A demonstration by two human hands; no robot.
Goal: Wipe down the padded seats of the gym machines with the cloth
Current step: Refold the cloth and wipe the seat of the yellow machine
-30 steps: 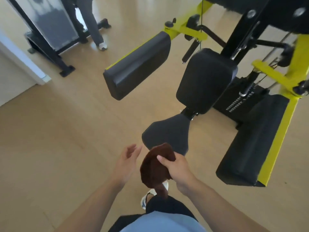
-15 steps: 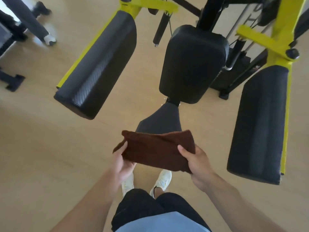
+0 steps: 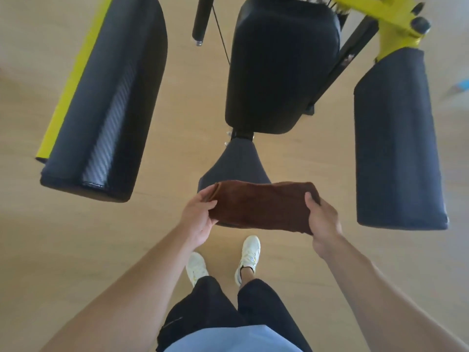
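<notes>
The left hand (image 3: 200,214) and the right hand (image 3: 321,219) are holding a folded brown cloth (image 3: 261,207) stretched between them, each set of fingers closing around one short end. The cloth is hanging just above the near, wide edge of the padded seat (image 3: 236,161), covering that edge from view; whether it is touching the seat cannot be told. The seat is narrowing toward its post, where the black backrest pad (image 3: 281,69) is rising behind it.

A long arm pad (image 3: 106,102) with a yellow frame strip (image 3: 73,80) is hanging to the left, and a second arm pad (image 3: 398,141) is hanging to the right under a yellow bracket (image 3: 388,24). Both pads are standing well apart from the hands, leaving open gaps of wooden floor (image 3: 177,102) on each side of the seat. A black handle bar (image 3: 201,19) is hanging between the left pad and the backrest.

The person's white shoes (image 3: 247,255) are standing on bare floor just short of the seat's front edge.
</notes>
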